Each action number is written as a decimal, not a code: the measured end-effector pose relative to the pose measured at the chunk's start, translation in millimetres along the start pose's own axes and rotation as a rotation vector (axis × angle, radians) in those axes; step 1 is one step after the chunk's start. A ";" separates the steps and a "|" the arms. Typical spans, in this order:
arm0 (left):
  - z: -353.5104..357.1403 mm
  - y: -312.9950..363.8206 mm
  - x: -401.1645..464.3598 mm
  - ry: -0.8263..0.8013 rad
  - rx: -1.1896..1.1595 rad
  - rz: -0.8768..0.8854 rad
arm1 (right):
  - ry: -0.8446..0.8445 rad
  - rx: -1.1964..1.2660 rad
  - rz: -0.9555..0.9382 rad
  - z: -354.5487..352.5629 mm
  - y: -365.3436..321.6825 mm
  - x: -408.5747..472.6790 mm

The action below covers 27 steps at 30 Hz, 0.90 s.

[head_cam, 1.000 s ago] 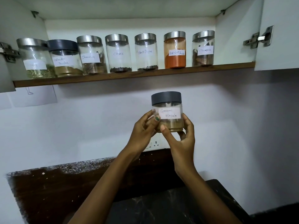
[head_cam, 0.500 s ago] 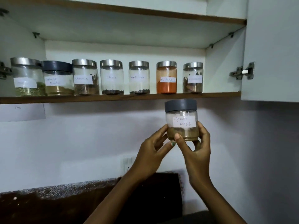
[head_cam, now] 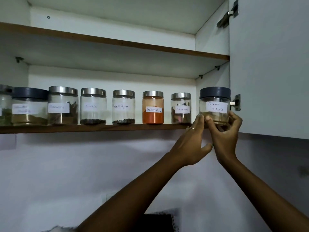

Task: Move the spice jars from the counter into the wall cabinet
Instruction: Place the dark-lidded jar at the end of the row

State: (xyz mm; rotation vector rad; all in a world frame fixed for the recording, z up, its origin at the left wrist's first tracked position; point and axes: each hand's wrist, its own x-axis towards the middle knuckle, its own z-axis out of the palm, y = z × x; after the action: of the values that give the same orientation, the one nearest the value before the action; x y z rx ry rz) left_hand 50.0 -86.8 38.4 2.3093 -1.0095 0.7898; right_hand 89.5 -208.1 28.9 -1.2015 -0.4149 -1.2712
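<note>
**Last jar going onto the shelf**

I have the Garam Masala jar (head_cam: 214, 105) up at the right end of the lower shelf (head_cam: 100, 127), just beside the cinnamon jar (head_cam: 181, 108) and close to the open door (head_cam: 270, 67) with its hinge (head_cam: 236, 104). My left hand (head_cam: 190, 144) pinches the jar's lower left side with its fingertips; my right hand (head_cam: 224, 136) curls round the base, thumb in front and fingers behind. Both hands are closed on the jar. Whether the base already rests on the shelf I cannot tell, since my fingers cover the bottom edge.

This looks like the placing step: six jars and part of a seventh already stand in a row along the shelf, and this one fills the gap at the end. The desk is not in view, so I cannot say if more jars wait there.

Next I need to ease the jar back until it sits fully on the board, in line with the others, keeping it upright and off the cinnamon jar and the hinge. Then I can loosen my fingers and draw both hands down and away without dragging it forward.
</note>
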 end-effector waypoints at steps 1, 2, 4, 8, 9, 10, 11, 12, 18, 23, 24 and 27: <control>2.6 -2.3 7.1 -0.020 0.062 0.007 | -0.004 -0.023 0.001 1.3 7.3 6.9; 4.7 -5.3 14.5 -0.036 0.119 0.013 | -0.008 -0.048 0.006 3.1 14.7 13.7; 7.8 -11.4 28.4 -0.052 0.201 0.013 | -0.013 -0.076 0.022 7.1 27.8 24.7; 11.8 -24.6 54.4 -0.041 0.370 0.000 | -0.047 -0.123 0.015 15.5 50.8 43.9; 13.6 -28.5 58.1 -0.041 0.421 -0.006 | -0.071 -0.137 0.019 16.7 55.7 46.4; 17.3 -32.4 61.8 -0.046 0.466 -0.011 | -0.093 -0.151 0.028 16.7 61.4 49.0; 19.3 -36.3 63.3 -0.049 0.505 -0.017 | -0.119 -0.170 0.037 17.5 65.0 50.2; 20.8 -40.4 63.8 -0.048 0.547 -0.021 | -0.144 -0.200 0.044 18.0 68.0 50.6; 30.8 -56.1 68.0 -0.032 0.710 -0.031 | -0.207 -0.420 0.031 16.6 79.9 55.7; 37.5 -61.2 67.6 -0.002 0.734 -0.048 | -0.229 -0.518 0.042 20.0 85.9 60.1; 38.0 -61.7 67.5 0.001 0.741 -0.053 | -0.232 -0.549 0.041 20.7 87.6 61.2; 40.2 -63.2 67.2 -0.006 0.758 -0.067 | -0.228 -0.650 0.056 22.1 94.0 63.4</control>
State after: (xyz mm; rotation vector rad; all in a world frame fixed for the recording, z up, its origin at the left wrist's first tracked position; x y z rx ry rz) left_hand 148.6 -106.8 42.2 2.9410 -0.6928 1.3058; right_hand 200.3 -236.0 46.0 -1.9035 -0.1227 -1.2632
